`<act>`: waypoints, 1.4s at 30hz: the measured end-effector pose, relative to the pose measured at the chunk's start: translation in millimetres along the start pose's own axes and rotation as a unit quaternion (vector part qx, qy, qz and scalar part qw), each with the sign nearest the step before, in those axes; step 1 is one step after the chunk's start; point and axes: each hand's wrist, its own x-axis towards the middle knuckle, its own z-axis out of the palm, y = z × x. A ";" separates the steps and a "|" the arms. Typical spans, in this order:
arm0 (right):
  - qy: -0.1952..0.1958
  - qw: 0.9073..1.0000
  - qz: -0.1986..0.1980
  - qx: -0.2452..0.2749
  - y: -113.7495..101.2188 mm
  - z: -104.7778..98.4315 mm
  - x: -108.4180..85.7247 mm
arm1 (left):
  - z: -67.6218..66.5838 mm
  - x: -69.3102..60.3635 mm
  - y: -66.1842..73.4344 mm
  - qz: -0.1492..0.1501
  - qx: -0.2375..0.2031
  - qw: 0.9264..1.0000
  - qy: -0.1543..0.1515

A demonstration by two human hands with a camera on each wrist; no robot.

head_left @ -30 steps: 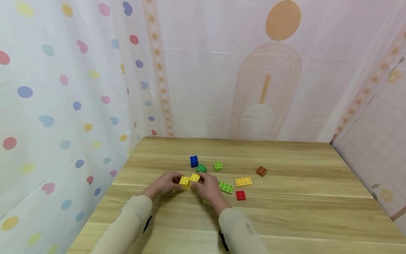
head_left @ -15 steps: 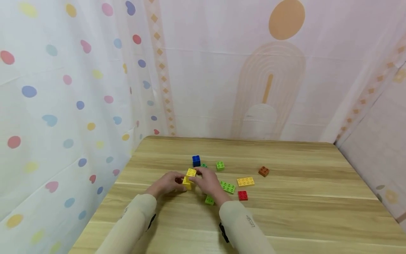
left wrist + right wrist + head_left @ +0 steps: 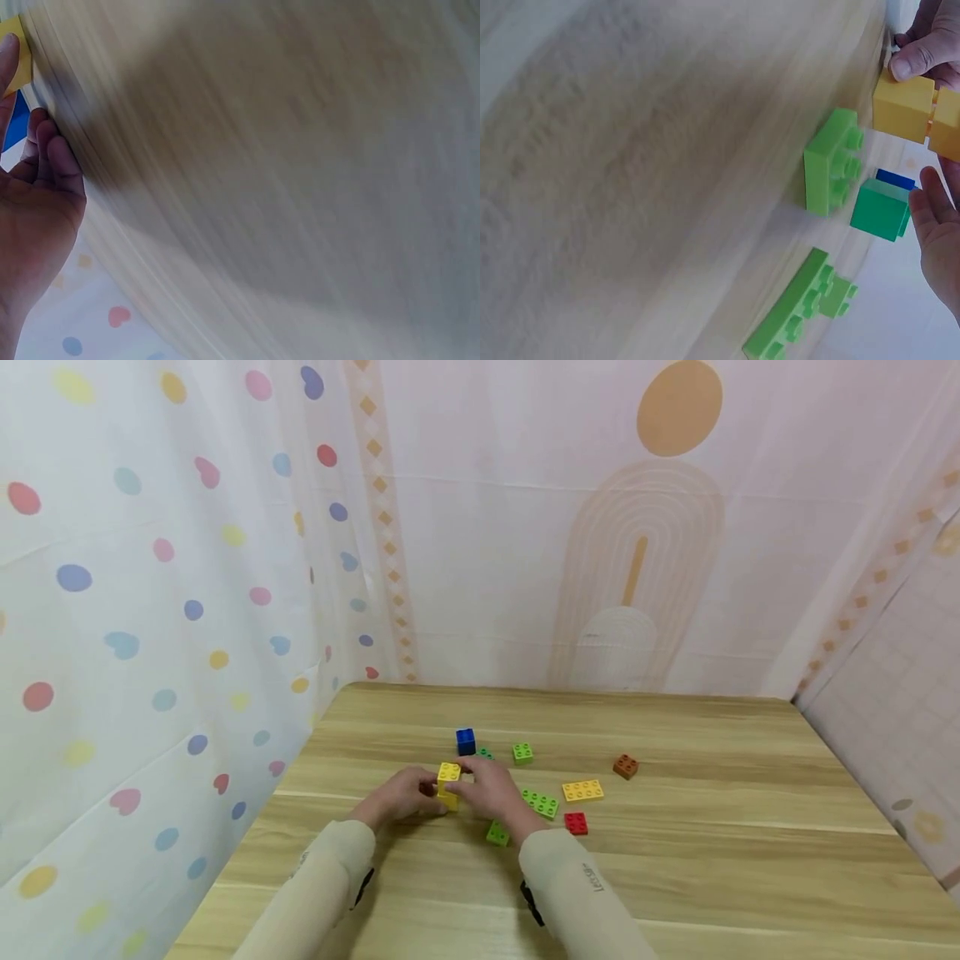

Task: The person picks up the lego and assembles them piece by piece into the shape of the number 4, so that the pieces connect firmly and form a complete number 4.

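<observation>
Yellow plastic up top: a square four-stud yellow brick (image 3: 449, 772) sits right above a second square yellow brick (image 3: 451, 802), lined up pretty neatly. From the right wrist cam you can see a thin strip of studs between the two, so they're not pushed all the way together. Can't tell if the bottom one touches the desk.

The left hand (image 3: 405, 793) is pinching the lower brick, thumb on the near side. The right hand (image 3: 491, 792) has the upper one between thumb and fingers.

Everything's over the pale wood-grain desk (image 3: 675, 868), a bit left of its middle. Just behind the right hand there's a dark green studded brick (image 3: 485, 753), partly hidden, with a deep blue square brick (image 3: 466, 742) next to it and a small lime green square brick (image 3: 522, 753) to the right. Right beside that hand lies a long lime green brick (image 3: 543, 805), and another lime green brick (image 3: 498, 834) pokes out from under the wrist. Further right: a flat yellow eight-stud brick (image 3: 582, 790), a red square brick (image 3: 576, 823) nearer the person, and a brown square brick (image 3: 626, 766) farthest out.
</observation>
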 end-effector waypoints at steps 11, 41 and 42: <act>-0.037 0.998 -0.046 -0.024 8.3 -16.3 -3.4 | 15.7 7.2 9.3 0.000 -0.011 1.000 0.004; -0.058 0.997 -0.037 -0.022 31.3 -33.0 -12.1 | 36.7 10.1 29.6 -0.014 0.015 0.999 0.033; -0.056 0.998 -0.035 -0.021 31.3 -32.5 -12.5 | 36.6 9.9 28.2 -0.010 0.015 0.999 0.031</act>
